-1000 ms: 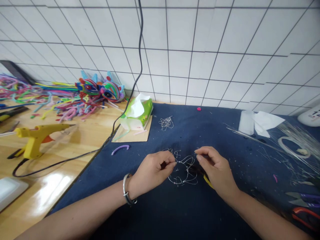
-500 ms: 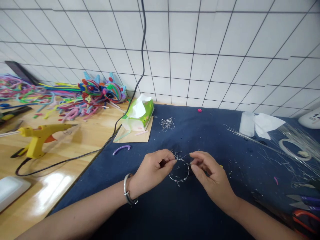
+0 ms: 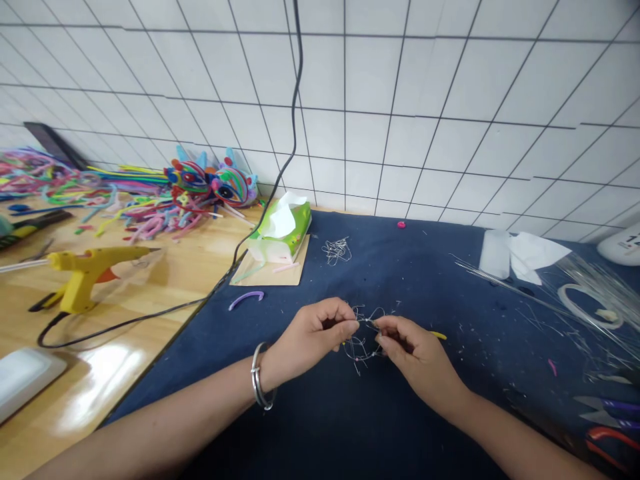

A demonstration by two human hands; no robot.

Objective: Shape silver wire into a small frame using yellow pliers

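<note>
Between both hands is a thin wire ring (image 3: pixel 364 359), with short wire ends and small bead-like bits along it. My left hand (image 3: pixel 320 337), a silver bangle at its wrist, pinches the ring's upper left side between thumb and fingers. At the upper right of the ring, my right hand (image 3: pixel 417 353) is closed in a pinch on the wire. A small loop of wire stands up from the ring between the two hands. My fingertips hide parts of the ring. Beyond the hands lies a tangle of wire pieces (image 3: pixel 337 251) on the dark blue cloth (image 3: pixel 300 427).
A yellow glue gun (image 3: pixel 83 273) and colourful pipe cleaners (image 3: pixel 155 217) lie on the wooden table at left. A green tissue pack (image 3: pixel 287 233) sits on brown card. Wire strands (image 3: pixel 595 280), scissors (image 3: pixel 605 410) and a purple curved piece (image 3: pixel 246 299) lie around. A black cable hangs down the wall.
My right hand has moved slightly left and its fingers have closed onto the ring's wire. The ring has tilted a little, and a wire loop now stands up between the hands.
</note>
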